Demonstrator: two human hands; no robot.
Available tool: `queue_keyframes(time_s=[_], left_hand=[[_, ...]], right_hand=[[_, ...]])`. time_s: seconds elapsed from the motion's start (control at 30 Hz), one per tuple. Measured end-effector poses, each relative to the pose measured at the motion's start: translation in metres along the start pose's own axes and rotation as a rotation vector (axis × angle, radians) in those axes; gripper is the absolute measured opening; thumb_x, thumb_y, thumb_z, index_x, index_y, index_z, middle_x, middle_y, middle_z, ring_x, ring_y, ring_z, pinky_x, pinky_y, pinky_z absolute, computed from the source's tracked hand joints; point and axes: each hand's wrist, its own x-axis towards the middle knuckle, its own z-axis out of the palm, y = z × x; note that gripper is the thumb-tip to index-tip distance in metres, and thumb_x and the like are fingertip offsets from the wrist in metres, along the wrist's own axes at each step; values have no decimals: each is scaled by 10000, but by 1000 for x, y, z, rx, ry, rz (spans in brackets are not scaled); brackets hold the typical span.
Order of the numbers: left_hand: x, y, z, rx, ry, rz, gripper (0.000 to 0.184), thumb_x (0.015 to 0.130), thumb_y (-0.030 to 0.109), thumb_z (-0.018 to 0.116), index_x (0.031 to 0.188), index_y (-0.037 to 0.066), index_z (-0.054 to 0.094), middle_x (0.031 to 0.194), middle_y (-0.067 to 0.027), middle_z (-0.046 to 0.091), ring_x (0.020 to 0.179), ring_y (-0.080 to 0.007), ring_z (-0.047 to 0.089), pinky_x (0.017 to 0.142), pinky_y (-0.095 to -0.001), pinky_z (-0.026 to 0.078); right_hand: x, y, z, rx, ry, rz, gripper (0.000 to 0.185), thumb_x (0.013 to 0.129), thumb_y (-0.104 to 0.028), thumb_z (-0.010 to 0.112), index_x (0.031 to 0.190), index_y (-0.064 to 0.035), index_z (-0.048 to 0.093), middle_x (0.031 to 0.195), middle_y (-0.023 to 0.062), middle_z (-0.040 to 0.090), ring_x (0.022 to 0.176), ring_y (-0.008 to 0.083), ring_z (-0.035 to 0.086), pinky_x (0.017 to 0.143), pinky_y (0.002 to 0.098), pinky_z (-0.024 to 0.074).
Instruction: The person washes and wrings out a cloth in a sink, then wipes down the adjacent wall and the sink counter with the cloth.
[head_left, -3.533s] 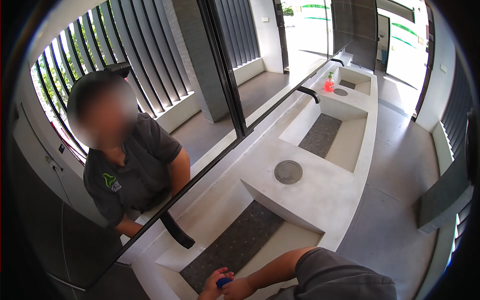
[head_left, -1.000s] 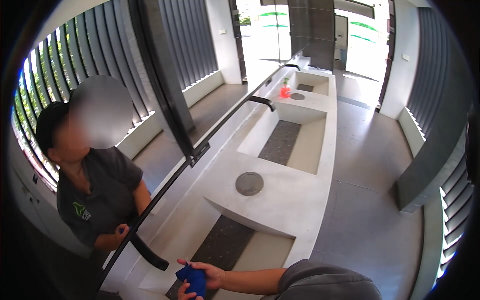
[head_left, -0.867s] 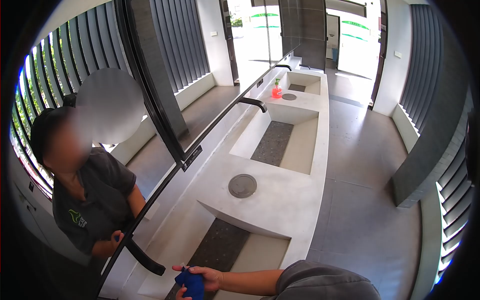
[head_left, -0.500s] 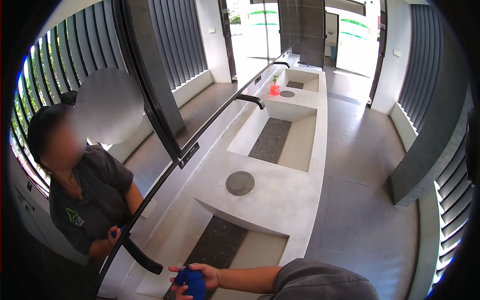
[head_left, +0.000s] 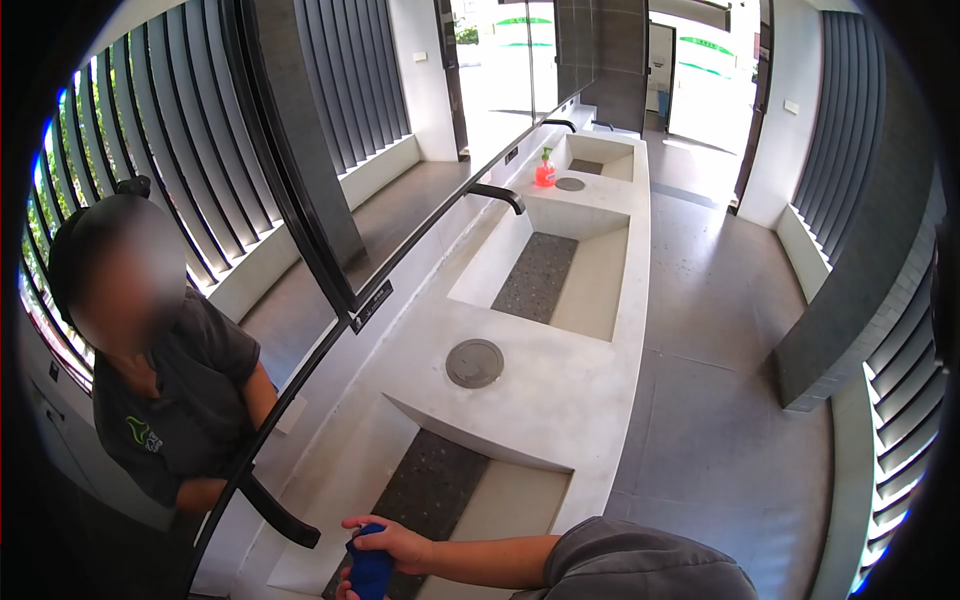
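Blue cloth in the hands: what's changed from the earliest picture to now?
More of the blue cloth now shows between the right hand and left hand; both still hold it. The camera view has swung right. The soap bottle still stands on the counter.

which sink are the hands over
The nearest sink, lowest in the view: the hands hold a blue cloth over it. The middle sink and the far sink have no hands over them.
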Motion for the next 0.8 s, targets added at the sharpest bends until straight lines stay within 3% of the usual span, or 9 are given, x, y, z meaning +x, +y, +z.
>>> queue_keyframes(time_s=[0.2,0.33,0.5,0.53,0.57,0.63,0.7,0.73,0.8], left_hand=[[-1,0,7,-38,150,-12,257,750,157,605,975,46,551,1049,-125,553,1023,-296,503,916,-429,380],[2,-8,-11,-56,78,-89,214,850,233,486,1027,114,509,959,-28,561,961,-197,533,868,-405,426],[9,-5,-9,-222,328,-309,238,866,326,516,881,108,613,802,-17,613,800,-148,582,774,-333,465],[10,-4,-11,-231,384,-346,248,855,335,532,879,102,614,795,-18,613,785,-154,581,769,-327,466],[8,1,-7,-244,323,-406,251,846,335,546,883,96,614,791,-21,612,779,-162,578,758,-317,466],[7,-1,-17,-278,368,-419,218,838,301,557,873,93,613,795,-29,613,779,-170,578,746,-313,467],[7,-2,-27,-332,230,-634,172,831,243,563,864,81,612,791,-41,612,773,-172,580,717,-301,470],[5,3,-30,-341,257,-615,172,831,243,563,864,81,612,791,-41,612,773,-172,580,717,-301,470],[6,14,-34,-188,96,-834,146,823,166,553,919,58,574,732,-35,579,706,-153,559,660,-274,462]], right_hand=[[3,4,-4,-15,39,-23,451,779,-81,594,1209,-31,468,1112,86,523,990,184,517,887,316,416],[2,13,-8,-88,79,-110,376,758,-53,611,1123,-4,531,1038,95,578,934,173,549,834,293,438],[-21,6,21,-644,121,-210,199,728,-34,637,925,-51,614,929,46,628,884,125,565,806,279,447],[-23,10,24,-783,80,-326,173,707,-26,644,875,-58,618,921,56,621,856,143,581,783,282,456],[-25,13,27,-774,34,-273,173,707,-26,644,875,-58,618,921,56,621,856,143,581,783,282,456],[-29,18,33,-1074,-110,-652,156,674,-8,646,811,-73,610,894,73,609,828,194,599,763,302,472],[-33,17,44,-1183,-284,-681,169,652,1,648,791,-84,602,890,73,603,815,218,599,746,315,478],[-36,18,47,-1296,-428,-742,185,630,9,650,771,-95,594,885,73,598,802,242,599,730,328,483],[-41,23,45,-1356,-595,-735,218,596,11,651,772,-104,591,894,61,595,803,242,596,718,334,480]])
